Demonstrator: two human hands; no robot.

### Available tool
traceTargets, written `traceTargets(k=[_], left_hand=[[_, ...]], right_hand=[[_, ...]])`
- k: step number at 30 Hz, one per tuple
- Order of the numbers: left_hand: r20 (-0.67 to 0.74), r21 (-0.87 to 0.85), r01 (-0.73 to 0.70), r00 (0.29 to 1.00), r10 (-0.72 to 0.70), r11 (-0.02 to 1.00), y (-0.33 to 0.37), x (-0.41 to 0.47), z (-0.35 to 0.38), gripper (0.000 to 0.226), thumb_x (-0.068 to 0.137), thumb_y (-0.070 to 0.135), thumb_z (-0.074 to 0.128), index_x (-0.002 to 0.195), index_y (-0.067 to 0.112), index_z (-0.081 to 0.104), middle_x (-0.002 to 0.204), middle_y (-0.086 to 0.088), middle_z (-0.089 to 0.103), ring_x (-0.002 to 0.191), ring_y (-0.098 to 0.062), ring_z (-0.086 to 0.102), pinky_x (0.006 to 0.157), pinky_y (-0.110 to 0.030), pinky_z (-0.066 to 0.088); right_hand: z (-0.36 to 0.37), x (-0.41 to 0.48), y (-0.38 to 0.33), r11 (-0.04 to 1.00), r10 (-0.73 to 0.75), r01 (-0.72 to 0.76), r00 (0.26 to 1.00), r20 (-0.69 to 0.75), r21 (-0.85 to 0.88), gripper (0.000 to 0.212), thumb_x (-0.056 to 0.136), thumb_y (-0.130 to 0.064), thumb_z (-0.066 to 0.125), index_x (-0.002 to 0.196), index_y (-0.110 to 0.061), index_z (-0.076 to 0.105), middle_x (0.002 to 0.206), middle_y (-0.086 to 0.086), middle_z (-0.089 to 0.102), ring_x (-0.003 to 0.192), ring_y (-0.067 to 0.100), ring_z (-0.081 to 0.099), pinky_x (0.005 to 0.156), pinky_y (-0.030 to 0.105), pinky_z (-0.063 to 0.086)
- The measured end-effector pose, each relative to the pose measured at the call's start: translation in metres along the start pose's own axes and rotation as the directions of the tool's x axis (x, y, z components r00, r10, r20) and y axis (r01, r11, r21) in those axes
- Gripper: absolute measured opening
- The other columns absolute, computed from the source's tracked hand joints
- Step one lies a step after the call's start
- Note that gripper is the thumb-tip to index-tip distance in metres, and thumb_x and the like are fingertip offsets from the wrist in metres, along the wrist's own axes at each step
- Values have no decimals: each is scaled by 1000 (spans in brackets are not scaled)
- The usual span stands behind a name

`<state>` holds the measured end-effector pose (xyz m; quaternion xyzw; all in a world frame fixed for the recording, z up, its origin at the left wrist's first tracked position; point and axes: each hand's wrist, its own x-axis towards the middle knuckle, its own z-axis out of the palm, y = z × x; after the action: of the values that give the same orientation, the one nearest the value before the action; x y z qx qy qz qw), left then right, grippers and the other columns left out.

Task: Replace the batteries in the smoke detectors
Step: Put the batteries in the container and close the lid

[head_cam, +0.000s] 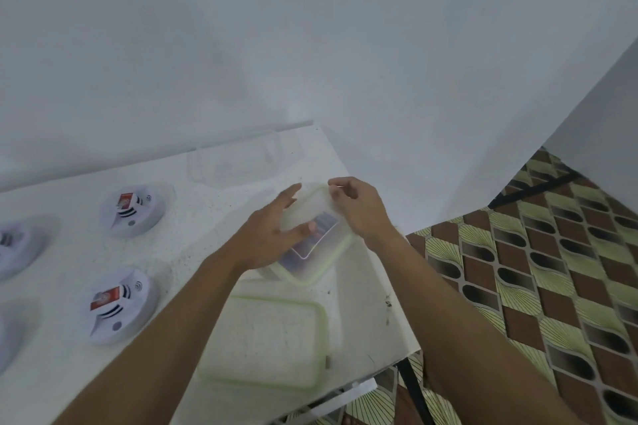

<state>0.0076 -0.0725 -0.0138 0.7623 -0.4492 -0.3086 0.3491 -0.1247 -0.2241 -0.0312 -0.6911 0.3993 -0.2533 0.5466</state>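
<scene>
While left grip and right grip pinch one lid over the box, a second lid lies nearer, four detectors left of it.

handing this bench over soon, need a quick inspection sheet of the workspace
surface: white speckled table, a few dark marks near its right edge
job's things: four smoke detectors at left, two cut off by the frame; green-rimmed container with dark items inside, too blurred to name; its lid tilted above it
clutter: second container, lid on, nearer the person; faint clear tub at the back
hands: left hand and right hand both hold the lid
cables: nothing seen
surroundings: white wall; patterned floor tiles at right
</scene>
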Motion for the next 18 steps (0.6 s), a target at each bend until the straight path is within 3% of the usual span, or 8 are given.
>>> traceTargets(k=[5, 10, 18], left_hand=[[14, -111, 13, 1000, -12, 994, -2, -1, -1, 69, 81, 54, 72, 143, 41, 44, 122, 34, 58, 106, 15, 57, 95, -19, 44], [29, -125, -2, 1000, 6, 992, -4, -1, 0, 64, 83, 53, 71, 141, 43, 46, 122, 30, 61, 108, 8, 60, 96, -25, 47], [67, -116, 7, 998, 1, 993, -9, 4, -3, 61, 82, 59, 67, 138, 46, 48, 124, 24, 63, 111, 0, 62, 103, -39, 48]], right_hand=[[1, 4, 4, 1000, -3, 3, 1000, 13, 24, 12, 97, -28, 61, 103, -27, 72, 104, -8, 72, 103, 11, 66, 98, 35, 53], [3, 4, 5, 998, 38, -38, 999, -15, 48, 11, 96, -34, 63, 104, -27, 67, 100, -3, 70, 93, 13, 66, 81, 24, 49], [3, 4, 6, 997, 56, -54, 998, -41, 48, 16, 96, -35, 63, 105, -24, 68, 97, -4, 70, 91, 12, 66, 81, 26, 51]])
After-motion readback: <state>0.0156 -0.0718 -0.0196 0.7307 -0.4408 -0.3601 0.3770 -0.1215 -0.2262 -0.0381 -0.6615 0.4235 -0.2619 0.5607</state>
